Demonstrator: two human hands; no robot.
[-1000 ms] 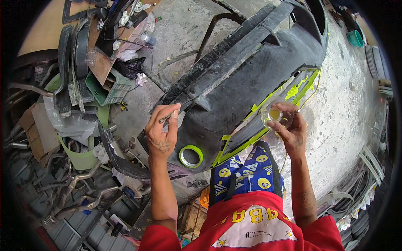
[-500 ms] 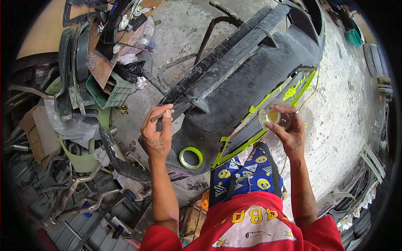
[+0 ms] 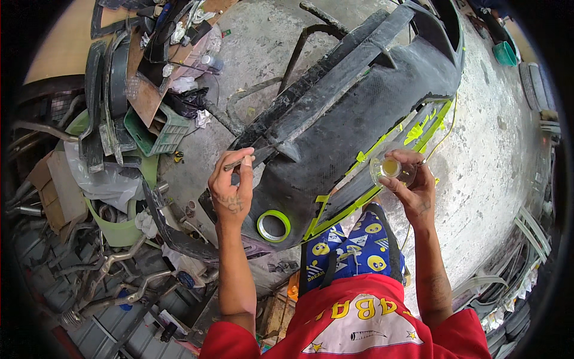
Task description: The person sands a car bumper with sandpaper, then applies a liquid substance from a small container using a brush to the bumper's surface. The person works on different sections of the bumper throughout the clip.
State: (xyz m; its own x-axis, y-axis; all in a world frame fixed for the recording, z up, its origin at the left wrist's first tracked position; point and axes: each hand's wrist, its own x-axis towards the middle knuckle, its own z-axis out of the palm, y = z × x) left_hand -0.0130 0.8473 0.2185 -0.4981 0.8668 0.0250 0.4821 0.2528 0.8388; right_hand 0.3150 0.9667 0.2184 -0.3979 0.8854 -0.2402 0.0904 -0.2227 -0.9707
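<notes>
My left hand (image 3: 233,184) pinches a thin tool with a slim handle (image 3: 232,166). Its narrow end points toward a small fin on a dark grey car bumper (image 3: 353,137), and I cannot tell whether it touches. Out to the right, my right hand (image 3: 415,188) grips a clear plastic cup (image 3: 377,171) by its side, with a little yellowish liquid at the bottom. Bright yellow-green masking tape (image 3: 344,210) edges a long opening in the bumper beneath this hand. A roll of the same tape (image 3: 286,228) lies on the bumper's near left end.
The bumper rests on a metal stand (image 3: 293,60) over a grey concrete floor (image 3: 478,149). To the left are a green crate (image 3: 173,130), a light-green tub (image 3: 116,232), dark trim pieces and metal pipes (image 3: 140,290). A teal bucket (image 3: 504,54) and tyres (image 3: 529,84) sit far right.
My left hand has shifted slightly right with the tool, whose tip now sits a bit closer to the bumper's fin. My right hand and the cup have hardly moved.
</notes>
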